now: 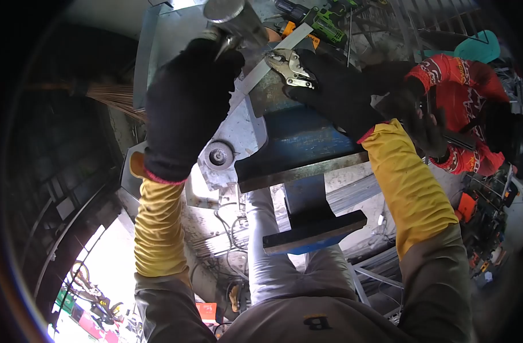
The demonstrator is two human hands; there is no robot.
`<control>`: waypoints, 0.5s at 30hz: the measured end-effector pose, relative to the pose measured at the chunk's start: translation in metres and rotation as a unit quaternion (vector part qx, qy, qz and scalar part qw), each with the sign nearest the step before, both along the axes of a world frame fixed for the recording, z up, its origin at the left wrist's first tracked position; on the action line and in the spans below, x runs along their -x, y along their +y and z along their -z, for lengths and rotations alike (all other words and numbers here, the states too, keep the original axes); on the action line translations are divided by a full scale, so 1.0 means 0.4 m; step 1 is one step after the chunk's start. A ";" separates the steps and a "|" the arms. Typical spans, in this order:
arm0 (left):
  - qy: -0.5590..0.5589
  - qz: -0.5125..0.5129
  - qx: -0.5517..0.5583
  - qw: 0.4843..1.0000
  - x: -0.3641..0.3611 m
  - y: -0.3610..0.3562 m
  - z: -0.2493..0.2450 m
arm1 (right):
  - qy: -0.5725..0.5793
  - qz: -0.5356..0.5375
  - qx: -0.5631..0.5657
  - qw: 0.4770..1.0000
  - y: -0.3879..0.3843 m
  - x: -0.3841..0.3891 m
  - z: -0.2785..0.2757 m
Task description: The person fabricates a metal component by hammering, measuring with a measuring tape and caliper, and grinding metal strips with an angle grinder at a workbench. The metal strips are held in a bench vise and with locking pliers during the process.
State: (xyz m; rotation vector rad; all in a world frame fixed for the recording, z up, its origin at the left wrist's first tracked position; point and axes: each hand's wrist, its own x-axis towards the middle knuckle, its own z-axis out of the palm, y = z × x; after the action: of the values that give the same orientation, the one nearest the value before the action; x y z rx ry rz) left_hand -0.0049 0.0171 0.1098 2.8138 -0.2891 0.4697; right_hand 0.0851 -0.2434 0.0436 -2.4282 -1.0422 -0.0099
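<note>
My left hand [187,108], in a black glove with a yellow sleeve, is closed at the upper left, next to a thick metal cylinder [232,16] and a short metal rod; its fingertips are mostly hidden. My right hand [339,88], also gloved, is wrapped round silver locking pliers [291,67]. The pliers' jaws meet a flat metal strip [258,74] that runs diagonally between my hands. Below the strip lies a grey metal plate with a round boss [220,155], beside a blue metal vise [307,134].
A green and black power drill [324,24] lies at the top. Another person in a red patterned sleeve [467,97] is close on the right, with dark gloved hands near my right forearm. A bundle of thin rods [115,98] sits at the left.
</note>
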 end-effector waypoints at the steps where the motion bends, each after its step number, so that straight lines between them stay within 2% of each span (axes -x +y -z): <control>1: -0.065 0.044 -0.074 0.994 -0.002 -0.001 -0.051 | 0.001 0.005 -0.006 1.000 -0.002 -0.002 0.000; 3: -0.065 0.026 -0.095 0.993 0.001 -0.023 -0.152 | 0.017 0.007 0.003 1.000 -0.006 -0.004 0.006; 5: -0.065 0.008 -0.116 0.991 -0.015 -0.048 -0.172 | 0.030 0.013 0.006 0.999 -0.013 -0.002 0.014; 8: -0.027 0.063 -0.085 0.994 -0.029 -0.074 -0.070 | 0.051 0.014 0.008 0.999 -0.012 -0.009 0.013; 9: 0.015 0.072 0.070 0.995 -0.044 -0.061 0.050 | 0.062 0.012 0.007 0.998 -0.012 -0.005 0.009; 10: 0.130 0.013 0.089 0.987 -0.051 -0.055 0.067 | 0.063 0.009 0.006 0.998 -0.008 -0.001 0.012; 11: 0.125 0.015 0.087 0.988 -0.066 -0.041 0.063 | 0.040 0.006 0.013 0.999 -0.006 -0.010 0.022; 13: 0.012 0.100 -0.044 0.994 -0.059 0.007 0.060 | 0.028 -0.003 0.027 0.999 -0.015 -0.007 0.028; 14: -0.044 0.084 -0.177 0.980 -0.035 0.052 0.097 | 0.034 0.003 0.018 0.999 -0.011 -0.010 0.029; 15: -0.003 0.052 -0.121 0.991 0.000 0.085 0.082 | 0.040 0.011 0.013 0.999 -0.014 -0.011 0.029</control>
State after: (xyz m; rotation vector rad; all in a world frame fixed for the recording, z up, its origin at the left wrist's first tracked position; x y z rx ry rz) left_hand -0.0050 0.0509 0.0769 3.0116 -0.5235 0.4484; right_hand 0.0893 -0.2489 0.0321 -2.4423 -0.9852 0.0936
